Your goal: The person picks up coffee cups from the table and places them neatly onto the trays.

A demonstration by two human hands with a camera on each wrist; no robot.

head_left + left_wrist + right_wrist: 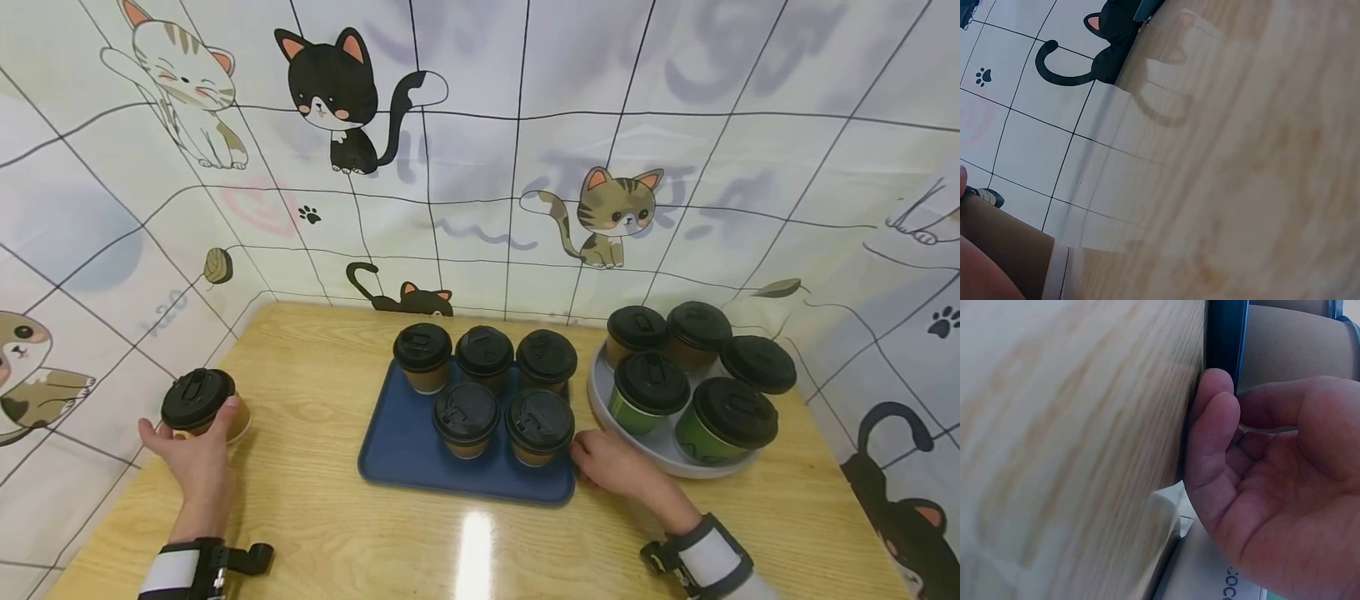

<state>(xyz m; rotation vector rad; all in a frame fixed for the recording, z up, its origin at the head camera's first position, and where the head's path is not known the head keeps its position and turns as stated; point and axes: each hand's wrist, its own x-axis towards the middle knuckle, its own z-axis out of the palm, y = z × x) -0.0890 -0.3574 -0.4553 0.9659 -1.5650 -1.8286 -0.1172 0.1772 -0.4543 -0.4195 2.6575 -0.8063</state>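
Observation:
At the left of the table, my left hand (pixel 197 454) grips a brown paper coffee cup (pixel 242 417) with a black lid, thumb on one side and fingers on the other. The left wrist view shows the brown side of that cup (pixel 1004 240) at its lower left corner. My right hand (pixel 611 462) is at the right edge of the blue tray (pixel 405 462). In the right wrist view its curled fingers (pixel 1213 431) pinch the tray's rim (pixel 1225 344), close to the tabletop. Several brown cups with black lids (pixel 465 412) stand upright on the tray.
Right of the tray stands a round grey-white tray (pixel 705 468) with several lidded cups, brown ones behind and green ones (pixel 637 412) in front. The wooden table (pixel 322 533) meets a cat-print cloth wall (pixel 480 233) at the back and left.

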